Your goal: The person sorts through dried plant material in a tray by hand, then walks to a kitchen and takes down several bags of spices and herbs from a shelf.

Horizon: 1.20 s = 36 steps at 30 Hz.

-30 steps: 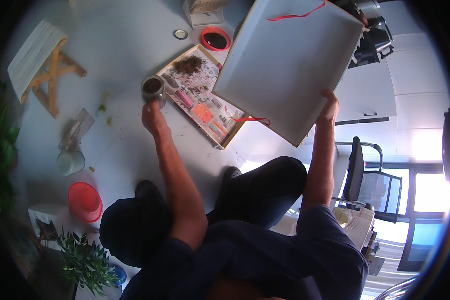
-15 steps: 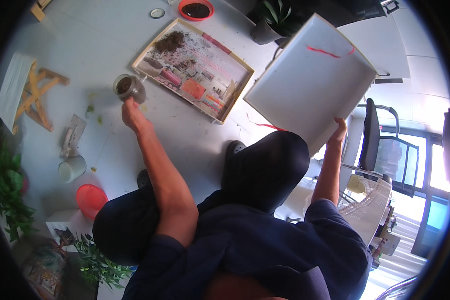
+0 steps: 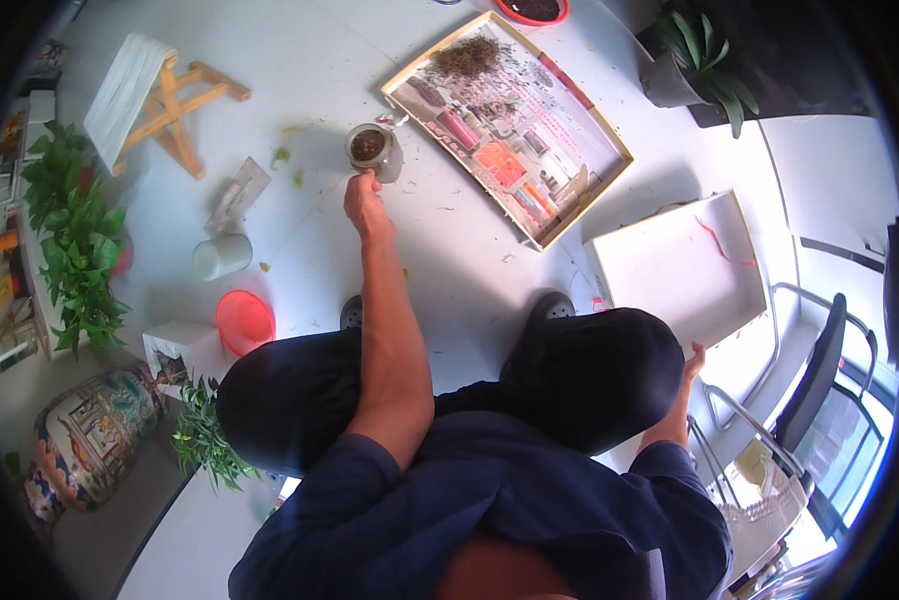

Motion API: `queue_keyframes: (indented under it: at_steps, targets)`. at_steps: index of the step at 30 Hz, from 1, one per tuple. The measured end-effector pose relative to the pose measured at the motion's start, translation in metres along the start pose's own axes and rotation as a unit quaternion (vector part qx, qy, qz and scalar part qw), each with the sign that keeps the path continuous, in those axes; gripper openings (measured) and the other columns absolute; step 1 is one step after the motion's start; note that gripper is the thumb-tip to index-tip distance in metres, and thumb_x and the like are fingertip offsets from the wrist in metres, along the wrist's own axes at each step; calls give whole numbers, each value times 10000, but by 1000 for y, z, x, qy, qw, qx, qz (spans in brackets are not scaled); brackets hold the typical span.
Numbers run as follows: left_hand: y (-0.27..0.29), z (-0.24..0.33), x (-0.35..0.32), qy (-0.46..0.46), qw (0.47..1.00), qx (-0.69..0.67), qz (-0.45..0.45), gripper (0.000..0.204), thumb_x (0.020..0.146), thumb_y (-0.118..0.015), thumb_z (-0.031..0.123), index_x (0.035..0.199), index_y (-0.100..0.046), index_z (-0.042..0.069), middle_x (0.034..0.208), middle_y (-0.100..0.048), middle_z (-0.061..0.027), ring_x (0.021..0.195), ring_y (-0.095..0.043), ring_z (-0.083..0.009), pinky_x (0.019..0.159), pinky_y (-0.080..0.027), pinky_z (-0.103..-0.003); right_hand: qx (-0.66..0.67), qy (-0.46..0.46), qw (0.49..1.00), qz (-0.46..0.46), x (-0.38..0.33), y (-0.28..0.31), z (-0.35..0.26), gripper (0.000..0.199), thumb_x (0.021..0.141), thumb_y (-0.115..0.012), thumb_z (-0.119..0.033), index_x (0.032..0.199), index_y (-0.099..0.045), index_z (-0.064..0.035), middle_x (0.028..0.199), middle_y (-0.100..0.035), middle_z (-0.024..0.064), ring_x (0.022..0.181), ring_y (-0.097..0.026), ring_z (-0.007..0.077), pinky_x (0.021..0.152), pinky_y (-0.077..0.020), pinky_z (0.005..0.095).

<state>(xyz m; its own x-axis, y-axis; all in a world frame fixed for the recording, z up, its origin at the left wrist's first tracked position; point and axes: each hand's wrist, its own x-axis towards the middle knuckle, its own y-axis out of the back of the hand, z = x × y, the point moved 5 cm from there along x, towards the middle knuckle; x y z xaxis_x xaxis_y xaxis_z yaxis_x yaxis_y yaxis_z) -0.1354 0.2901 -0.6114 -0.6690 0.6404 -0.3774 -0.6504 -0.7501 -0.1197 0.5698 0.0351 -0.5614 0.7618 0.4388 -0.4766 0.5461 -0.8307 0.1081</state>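
"Floor point(image 3: 440, 255)?"
"Pale, open from the tray point(image 3: 542, 125), one o'clock off view-centre, to the knees point(image 3: 595, 360)."
"Hands?"
"Apart: left hand point(image 3: 368, 207) clamped on soil jar point(image 3: 388, 162), eleven o'clock; right hand point(image 3: 696, 364) at white box point(image 3: 680, 270), three o'clock, grip unclear."

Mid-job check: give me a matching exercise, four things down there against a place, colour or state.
1. glass jar
2. shallow printed tray
3. white box
4. folding stool

A. red ribbon inside
B. white seat, crossed wooden legs
C. in the left hand
D. loose brown heap lying in it

Pairs: 1-C, 2-D, 3-A, 4-B
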Motion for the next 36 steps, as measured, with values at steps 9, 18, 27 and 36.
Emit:
queue_keyframes:
  at_steps: [9, 18, 27, 36]
  targets:
    - [6, -32, -5, 69, 995, -67, 27, 217, 837, -630, 315, 735, -555, 139, 696, -479, 36, 616, -402, -85, 578, -337, -250, -60, -31, 997, 34, 30, 9, 54, 354, 815, -527, -256, 988, -598, 44, 979, -639, 186, 912, -635, 351, 755, -508, 465]
    - [0, -47, -10, 43, 995, -60, 66, 206, 846, -603, 296, 737, -545, 131, 719, -448, 48, 652, -351, -92, 592, -286, -278, -546, 88, 828, 94, 85, 41, 45, 326, 836, -548, -263, 868, -637, 49, 939, -651, 189, 898, -633, 357, 742, -487, 486]
    - [27, -34, 0, 49, 986, -79, 142, 229, 837, -593, 355, 746, -516, 160, 745, -463, 42, 690, -382, -120, 661, -319, -291, -479, 434, 736, -201, -28, -297, -45, 320, 848, -708, -246, 1102, -653, -58, 1119, -662, 135, 1009, -646, 309, 869, -515, 397]
    - [67, -18, 13, 39, 978, -17, 205, 167, 802, -598, 262, 766, -542, 109, 807, -530, 6, 683, -450, -141, 636, -381, -297, -606, 496, 389, -484, -165, -440, 111, 281, 854, -609, -189, 1106, -585, -67, 1063, -619, 180, 865, -653, 387, 722, -547, 466]
